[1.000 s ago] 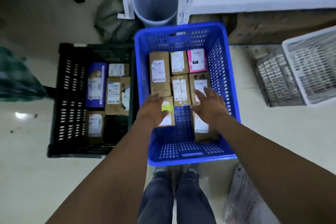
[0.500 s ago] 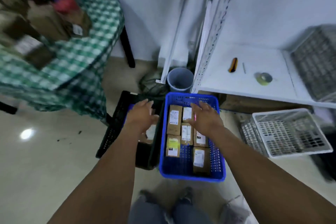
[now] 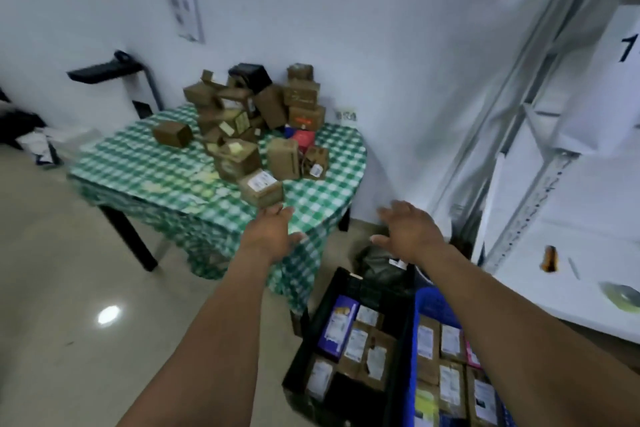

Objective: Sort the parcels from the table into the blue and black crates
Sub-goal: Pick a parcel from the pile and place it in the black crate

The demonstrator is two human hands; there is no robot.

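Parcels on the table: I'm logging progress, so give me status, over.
Left hand and right hand open, empty. Left hand close to front parcel at table edge. Pile behind it. Nothing between.

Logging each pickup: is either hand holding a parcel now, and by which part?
Nothing is held: the left hand and right hand both reach, fingers spread, empty.

View: one wide-angle picture, taken from head height.
Facing: forward and down; the table (image 3: 145, 163) and wall (image 3: 398, 80) are seen ahead, the floor (image 3: 69, 322) below.
Near: both forearms are seen from above, entering at the bottom edge; the left hand (image 3: 273, 232) and right hand (image 3: 408, 232) lie mid-frame.
Farther: the table is seen beyond the hands.
Lower right: the black crate (image 3: 301, 357) and blue crate (image 3: 429, 302) are cut by the frame edge.
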